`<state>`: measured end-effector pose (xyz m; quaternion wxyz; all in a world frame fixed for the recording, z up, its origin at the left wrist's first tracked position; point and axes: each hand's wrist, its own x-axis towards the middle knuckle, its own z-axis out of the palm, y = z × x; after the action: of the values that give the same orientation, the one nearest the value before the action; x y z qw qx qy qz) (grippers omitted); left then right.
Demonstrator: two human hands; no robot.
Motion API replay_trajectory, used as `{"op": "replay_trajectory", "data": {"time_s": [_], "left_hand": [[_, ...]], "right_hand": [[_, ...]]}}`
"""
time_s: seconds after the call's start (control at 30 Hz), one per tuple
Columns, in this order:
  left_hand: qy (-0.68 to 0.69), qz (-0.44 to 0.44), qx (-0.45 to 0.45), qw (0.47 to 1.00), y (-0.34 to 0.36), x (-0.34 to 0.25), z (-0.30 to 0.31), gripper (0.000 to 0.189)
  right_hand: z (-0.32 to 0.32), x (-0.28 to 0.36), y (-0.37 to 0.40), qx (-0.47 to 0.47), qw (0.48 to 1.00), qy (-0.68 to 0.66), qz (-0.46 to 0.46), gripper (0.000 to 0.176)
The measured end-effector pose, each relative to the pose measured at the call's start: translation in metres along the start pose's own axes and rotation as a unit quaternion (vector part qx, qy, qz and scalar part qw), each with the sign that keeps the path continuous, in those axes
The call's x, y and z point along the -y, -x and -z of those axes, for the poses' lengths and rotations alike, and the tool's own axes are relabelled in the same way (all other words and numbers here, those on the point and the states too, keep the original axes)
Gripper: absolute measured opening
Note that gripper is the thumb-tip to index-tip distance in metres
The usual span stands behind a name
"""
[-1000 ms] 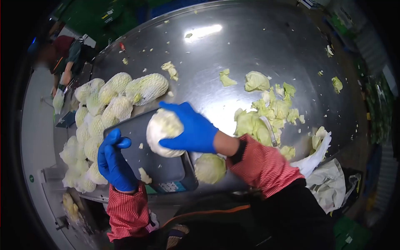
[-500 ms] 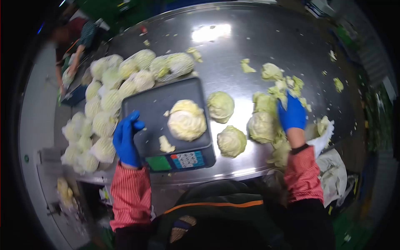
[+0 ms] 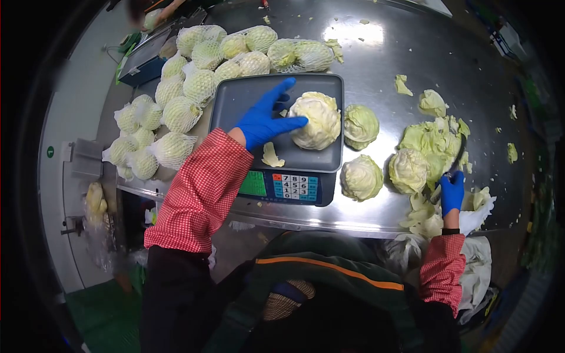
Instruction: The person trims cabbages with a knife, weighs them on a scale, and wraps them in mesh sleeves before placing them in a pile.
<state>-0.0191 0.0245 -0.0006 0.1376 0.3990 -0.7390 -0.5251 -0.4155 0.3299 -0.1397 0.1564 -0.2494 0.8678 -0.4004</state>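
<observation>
My left hand [image 3: 265, 119], in a blue glove, reaches over the scale [image 3: 235, 94] with thumb and fingers spread. Its fingertips are right at the side of a pale cabbage [image 3: 316, 120] lying on the scale's tray. A torn leaf piece [image 3: 272, 155] rests on the same tray. On the right, my gloved right hand [image 3: 452, 193] is closed around a knife [image 3: 460, 154], its dark curved blade pointing away from me over loose cabbage leaves [image 3: 432, 141]. Left of that hand sits another cabbage [image 3: 408, 170].
Two trimmed cabbages [image 3: 361, 126] stand between scale and leaves. Netted cabbages [image 3: 200, 85] crowd the table's left side. Leaf scraps [image 3: 403, 85] dot the steel table [image 3: 376, 65]. White plastic bags [image 3: 475, 259] hang by the front right edge. A co-worker's arm [image 3: 170, 10] shows at top left.
My left hand has moved from the scale's left edge across the tray to the cabbage. My right hand has drawn back toward me from the leaves, and the knife now shows. The view has shifted.
</observation>
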Motion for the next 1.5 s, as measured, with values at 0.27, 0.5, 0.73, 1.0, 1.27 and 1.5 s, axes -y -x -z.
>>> {"op": "replay_trajectory", "data": {"time_s": [0.27,0.5,0.73,1.0,1.27,1.5], "left_hand": [[0.097,-0.034,0.062,0.993,-0.028,0.022,-0.029,0.088],[0.457,-0.029,0.099,0.884,-0.035,-0.034,-0.068,0.077],[0.359,0.055,0.196,0.911,-0.084,-0.116,-0.173,0.07],[0.322,0.068,0.196,0.924,-0.152,-0.083,-0.246,0.057],[0.037,0.07,0.151,0.985,-0.176,-0.074,-0.301,0.051],[-0.246,-0.235,0.046,0.939,-0.216,-0.065,-0.31,0.079]], "right_hand": [[-0.036,0.03,-0.005,0.161,0.956,-0.234,-0.075,0.038],[-0.006,0.092,0.005,0.187,0.906,-0.379,-0.016,0.037],[0.007,0.146,-0.001,0.22,0.855,-0.469,-0.016,0.04],[-0.009,0.074,-0.072,0.251,0.797,-0.53,-0.145,0.033],[-0.011,0.046,-0.101,0.132,0.976,-0.175,-0.012,0.058],[0.003,0.038,-0.093,0.183,0.963,-0.178,-0.09,0.047]]}}
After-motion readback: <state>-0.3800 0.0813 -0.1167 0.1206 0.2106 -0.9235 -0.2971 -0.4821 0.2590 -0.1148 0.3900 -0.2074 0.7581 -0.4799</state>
